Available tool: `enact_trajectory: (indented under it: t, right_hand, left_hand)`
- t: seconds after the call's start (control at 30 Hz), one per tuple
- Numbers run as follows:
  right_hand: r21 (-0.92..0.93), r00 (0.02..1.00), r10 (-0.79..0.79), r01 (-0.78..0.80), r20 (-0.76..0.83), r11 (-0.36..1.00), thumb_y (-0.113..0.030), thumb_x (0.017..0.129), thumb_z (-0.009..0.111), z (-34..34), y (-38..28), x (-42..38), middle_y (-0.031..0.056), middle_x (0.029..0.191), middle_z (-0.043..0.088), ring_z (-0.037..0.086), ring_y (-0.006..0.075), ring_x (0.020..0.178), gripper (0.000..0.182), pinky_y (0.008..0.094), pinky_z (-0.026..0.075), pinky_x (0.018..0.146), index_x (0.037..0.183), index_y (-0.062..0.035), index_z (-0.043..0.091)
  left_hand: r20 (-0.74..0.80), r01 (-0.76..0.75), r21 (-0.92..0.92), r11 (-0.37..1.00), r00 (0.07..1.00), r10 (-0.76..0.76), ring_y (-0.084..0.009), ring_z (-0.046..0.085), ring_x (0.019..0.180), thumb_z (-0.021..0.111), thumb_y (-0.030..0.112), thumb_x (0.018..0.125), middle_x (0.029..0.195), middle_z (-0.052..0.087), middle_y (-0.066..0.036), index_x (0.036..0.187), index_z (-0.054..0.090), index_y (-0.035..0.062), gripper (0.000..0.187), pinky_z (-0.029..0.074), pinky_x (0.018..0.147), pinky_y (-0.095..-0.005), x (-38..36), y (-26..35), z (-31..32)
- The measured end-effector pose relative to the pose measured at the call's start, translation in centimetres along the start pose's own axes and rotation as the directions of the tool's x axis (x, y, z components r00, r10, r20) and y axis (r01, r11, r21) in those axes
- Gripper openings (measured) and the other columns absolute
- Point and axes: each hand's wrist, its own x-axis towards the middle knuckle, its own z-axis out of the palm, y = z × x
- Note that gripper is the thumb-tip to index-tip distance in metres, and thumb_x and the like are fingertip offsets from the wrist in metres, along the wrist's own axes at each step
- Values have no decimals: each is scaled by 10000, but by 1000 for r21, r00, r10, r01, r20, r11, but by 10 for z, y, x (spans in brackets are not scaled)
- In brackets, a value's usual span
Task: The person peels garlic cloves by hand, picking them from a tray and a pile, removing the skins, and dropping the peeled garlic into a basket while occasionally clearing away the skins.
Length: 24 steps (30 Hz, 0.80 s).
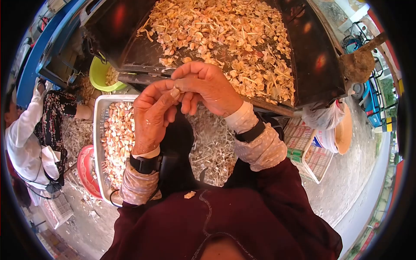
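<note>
Both hands meet in the middle of the view, above my lap. My left hand (151,117) is closed, with a garlic clove (175,92) pinched at the thumb tip. My right hand (212,86) is closed too, its thumb and fingers pressed against the same spot; whether it grips the clove or a bit of skin is hidden. Beyond them, garlic cloves and papery skins (216,32) lie spread on a dark tray-like worktop (136,56). To the left of my left hand stands a white plastic crate (99,143) filled with garlic cloves (117,138).
A green bowl (97,76) sits behind the crate, and a red basin (86,173) beside it. Another person (30,125) sits at the left. Peelings (212,147) cover the floor between my legs. At right are a pale basket (318,162) and a white bucket (327,138).
</note>
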Motion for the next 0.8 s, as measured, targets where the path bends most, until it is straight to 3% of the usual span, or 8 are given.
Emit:
enact_trajectory:
  t: [0.13,0.2,0.27,0.33,0.47,0.6,0.67,0.8]
  right_hand:
    - [-83,991,12,-1,136,997,-88,868,643,47,39,42,144,752,656,642,162,497,224,242,508,400,988,87,572]
    - [-387,973,61,30,221,922,-116,825,665,66,62,58,172,757,660,673,249,572,309,325,542,493,1031,89,560]
    - [-678,848,-253,526,466,514,-184,842,668,78,105,71,171,823,643,667,347,760,365,399,533,692,1115,28,549]
    - [-667,820,-314,572,479,476,-197,816,681,82,109,66,194,912,628,620,407,895,439,429,482,825,1182,-11,527]
    - [-863,914,-291,374,282,339,-199,781,682,29,53,73,170,873,649,620,368,861,236,469,482,781,954,-39,671]
    - [-993,884,-454,88,113,-74,-183,751,733,-72,9,99,173,811,668,647,373,797,195,448,507,741,876,-39,690]
    - [-963,957,-288,-113,-39,-245,-196,735,760,-105,2,116,170,817,670,652,373,817,215,443,507,751,849,-28,687]
    - [-960,981,-171,36,86,-277,-204,738,767,-163,12,139,185,829,670,656,370,832,236,449,511,749,847,-14,679]
  left_hand:
    - [-200,-14,-14,1000,980,11,7,422,476,574,76,936,755,620,-21,1037,588,-9,133,295,393,-130,-15,8,-60]
    - [-267,-41,4,999,963,40,1,431,473,571,87,932,734,608,1,1007,599,3,116,292,393,-123,-24,-7,-110]
    - [-422,54,65,996,907,-21,-12,436,480,578,65,908,732,605,3,1010,613,17,118,307,414,-144,-38,-21,-152]
    - [-466,95,219,971,884,19,-16,451,487,578,113,922,733,609,0,1051,623,-1,178,317,416,-159,-54,-51,-200]
    - [-465,175,264,948,885,-34,-25,467,499,588,164,930,729,610,-7,1097,622,-15,247,328,421,-176,-73,-83,-241]
    - [-493,257,275,926,865,-93,-48,517,563,593,175,927,796,622,-37,1138,613,-26,292,359,462,-179,-67,-75,-217]
    - [-480,207,319,925,876,-31,-57,549,627,590,174,927,833,631,-43,1163,606,-29,312,382,509,-181,-58,-60,-193]
    - [-349,41,331,943,933,82,-59,566,672,582,173,927,846,639,-56,1142,620,-33,300,395,538,-182,-39,-23,-152]
